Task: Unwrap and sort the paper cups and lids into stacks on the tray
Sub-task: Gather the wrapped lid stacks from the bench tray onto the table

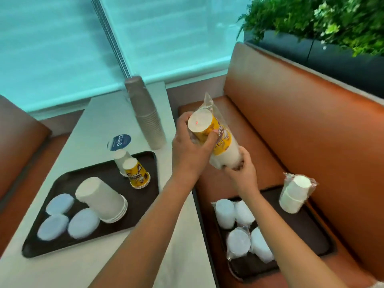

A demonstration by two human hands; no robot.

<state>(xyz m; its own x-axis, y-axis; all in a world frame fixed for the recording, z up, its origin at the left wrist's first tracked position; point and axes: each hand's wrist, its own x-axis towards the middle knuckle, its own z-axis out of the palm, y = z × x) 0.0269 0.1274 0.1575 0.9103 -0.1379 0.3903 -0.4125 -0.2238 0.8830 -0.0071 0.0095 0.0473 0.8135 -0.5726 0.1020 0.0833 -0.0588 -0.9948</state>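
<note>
Both hands grip one wrapped cup sleeve (216, 140): left hand (191, 146) its top, right hand (243, 167) its bottom; left of them, a "ClayG" sticker (119, 142).

Both hands are holding a wrapped sleeve of cups (218, 140) tilted above the gap between table (99, 119) and bench (291, 125). The left hand (191, 146) is gripping its upper end, fingers curling round the yellow printed cup; the right hand (242, 166) is pinching the lower, white end. On the table, a dark tray (68, 242) is carrying three lid stacks (68, 217), a stack of white cups (104, 199) and a yellow cup (137, 173) beside a small white cup (120, 157). A tall brown cup stack (145, 113) is standing behind it. A second tray (311, 229) is lying on the bench, holding wrapped lids (241, 227) and a wrapped white cup pack (295, 193).
</note>
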